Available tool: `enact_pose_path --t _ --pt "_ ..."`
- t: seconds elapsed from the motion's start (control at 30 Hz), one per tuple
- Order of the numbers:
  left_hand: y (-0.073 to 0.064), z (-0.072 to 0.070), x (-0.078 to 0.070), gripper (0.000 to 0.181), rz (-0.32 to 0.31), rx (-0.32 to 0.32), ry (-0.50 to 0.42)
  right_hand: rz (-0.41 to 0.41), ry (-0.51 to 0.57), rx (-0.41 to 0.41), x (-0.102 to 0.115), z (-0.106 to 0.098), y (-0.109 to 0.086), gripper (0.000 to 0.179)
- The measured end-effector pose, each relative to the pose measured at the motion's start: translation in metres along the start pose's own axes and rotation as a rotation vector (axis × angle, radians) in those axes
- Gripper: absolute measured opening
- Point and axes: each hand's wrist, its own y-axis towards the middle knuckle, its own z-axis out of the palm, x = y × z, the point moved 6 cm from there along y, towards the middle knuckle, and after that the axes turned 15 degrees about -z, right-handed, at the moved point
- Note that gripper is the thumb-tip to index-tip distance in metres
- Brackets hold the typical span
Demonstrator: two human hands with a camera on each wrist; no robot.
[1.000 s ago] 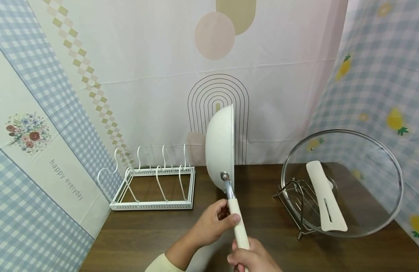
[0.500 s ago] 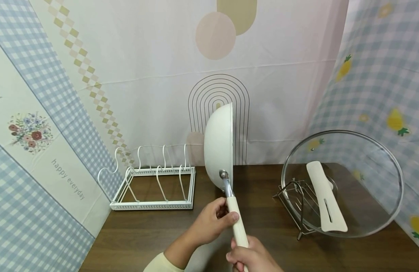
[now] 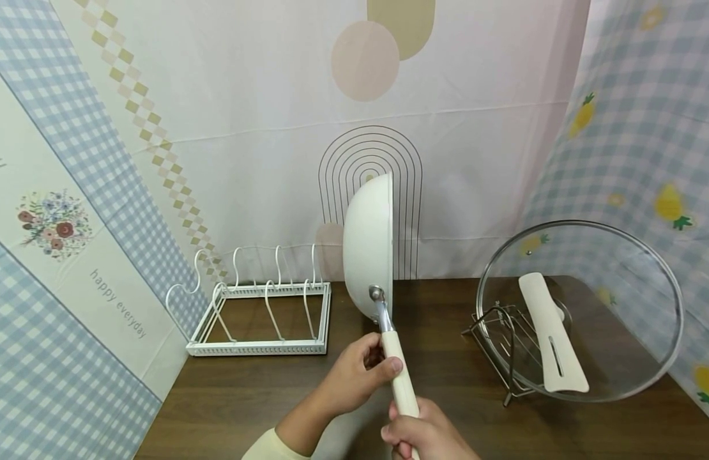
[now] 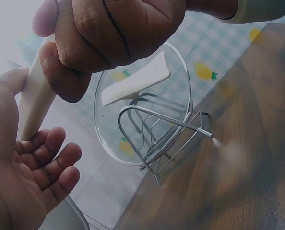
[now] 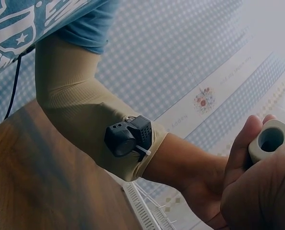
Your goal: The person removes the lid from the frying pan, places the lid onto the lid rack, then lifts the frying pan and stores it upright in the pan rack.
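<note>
A white wok (image 3: 366, 246) is held up on its side in the head view, its rounded outside facing left and its rim nearly vertical. Its cream handle (image 3: 401, 374) slopes down toward the person. My right hand (image 3: 425, 431) grips the handle's lower end, fingers wrapped round it. Higher up, close to the metal joint, my left hand (image 3: 356, 375) pinches the handle with the thumb across its top. The left wrist view shows the left fingers (image 4: 53, 153) bent beside the handle. In the right wrist view the handle's hollow end (image 5: 272, 142) pokes out of the right hand.
A white wire rack (image 3: 257, 349) with upright loops stands left of the wok. On the right, a large glass lid (image 3: 625, 332) with a long cream handle leans in a metal wire stand (image 3: 511, 348). Patterned cloth hangs behind the brown wooden table (image 3: 245, 402).
The wok and both hands have drifted slightly left in the head view, with the grip on the handle unchanged. The racks and the lid stay where they were.
</note>
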Motion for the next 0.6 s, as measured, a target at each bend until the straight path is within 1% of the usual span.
enact_pose_path --t 0.23,0.33,0.6 --pt "-0.012 -0.001 -0.028 0.014 0.01 0.0 -0.007 0.018 0.008 -0.002 0.001 0.002 -0.001 0.014" --pt "-0.014 -0.001 -0.032 0.014 0.009 -0.007 0.002 0.016 0.015 0.004 0.002 0.002 -0.001 0.014" --pt "-0.015 -0.003 -0.033 0.014 0.008 -0.016 0.008 0.007 0.052 0.029 0.005 0.006 0.0 0.013"
